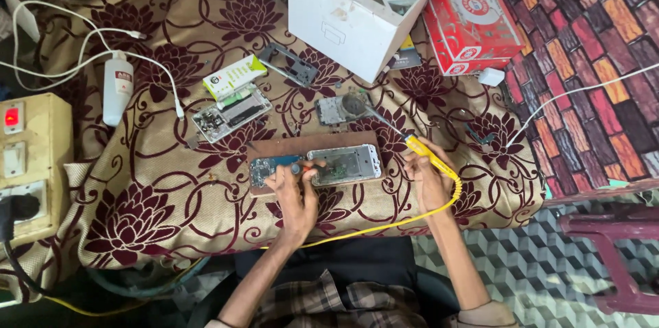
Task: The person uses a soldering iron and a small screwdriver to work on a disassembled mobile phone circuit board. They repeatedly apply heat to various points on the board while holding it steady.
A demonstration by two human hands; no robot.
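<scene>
White cardboard box, far centre of the desk, small colour pictures on its top face. Red carton with a white round emblem, touching its right side. Small white-and-green packet, left of the box. White bottle, red label, far left.
</scene>
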